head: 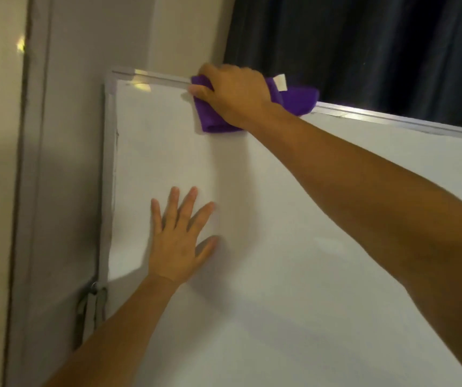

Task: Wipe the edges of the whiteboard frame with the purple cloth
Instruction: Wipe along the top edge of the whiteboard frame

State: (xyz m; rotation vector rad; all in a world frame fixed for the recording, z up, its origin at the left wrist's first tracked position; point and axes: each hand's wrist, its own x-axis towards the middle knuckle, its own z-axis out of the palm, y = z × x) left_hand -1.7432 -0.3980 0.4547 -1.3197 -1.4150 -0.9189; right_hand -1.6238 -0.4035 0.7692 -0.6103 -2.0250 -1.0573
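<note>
Purple cloth is folded over the top edge of the frame, near its upper-left corner, clamped there by the right hand — likely so one pass cleans front and top together. Its long axis runs along that rail. The left hand lies flat on the board, fingers spread, gripping nothing — probably steadying it.

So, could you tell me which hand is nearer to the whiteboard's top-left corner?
Right. The right hand presses the purple cloth on the top edge, right of the corner; the left hand lies flat lower down.
</note>
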